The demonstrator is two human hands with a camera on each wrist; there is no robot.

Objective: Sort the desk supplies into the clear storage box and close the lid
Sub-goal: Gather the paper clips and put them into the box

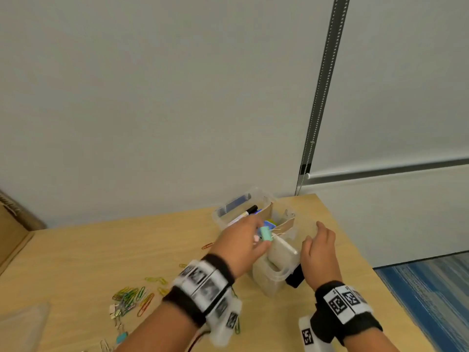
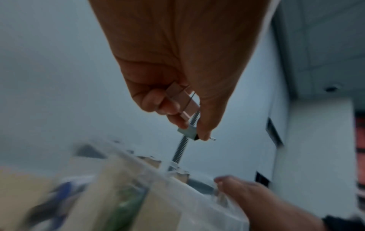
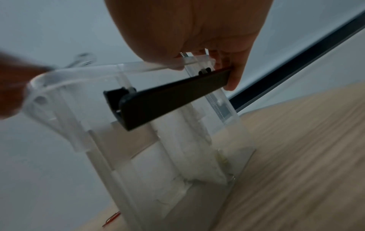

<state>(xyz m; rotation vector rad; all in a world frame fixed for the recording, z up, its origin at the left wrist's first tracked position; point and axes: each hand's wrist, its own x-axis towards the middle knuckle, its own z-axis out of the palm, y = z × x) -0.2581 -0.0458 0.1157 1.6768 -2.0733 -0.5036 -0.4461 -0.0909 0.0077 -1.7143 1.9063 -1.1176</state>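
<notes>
The clear storage box [image 1: 275, 282] stands open on the wooden desk, split by cardboard dividers, with a black marker [image 1: 250, 210] and other supplies inside. My left hand [image 1: 247, 238] hovers over its middle and pinches a mint binder clip [image 1: 266, 235] together with a pink one [image 1: 255, 239]. In the left wrist view the pink clip [image 2: 183, 101] and the mint clip [image 2: 187, 131] sit between the thumb and fingers of my left hand [image 2: 189, 125]. My right hand [image 1: 319, 247] grips the box's right rim by the black latch [image 1: 295, 276]; the right wrist view shows my right hand [image 3: 227, 62] on the rim above that latch [image 3: 173, 96].
A pile of coloured paper clips [image 1: 134, 298] and a few binder clips lie on the desk [image 1: 76, 262] to the left. The translucent lid [image 1: 22, 326] lies at the lower left. A cardboard box [image 1: 12, 232] stands at the far left. The desk's edge runs close on the right.
</notes>
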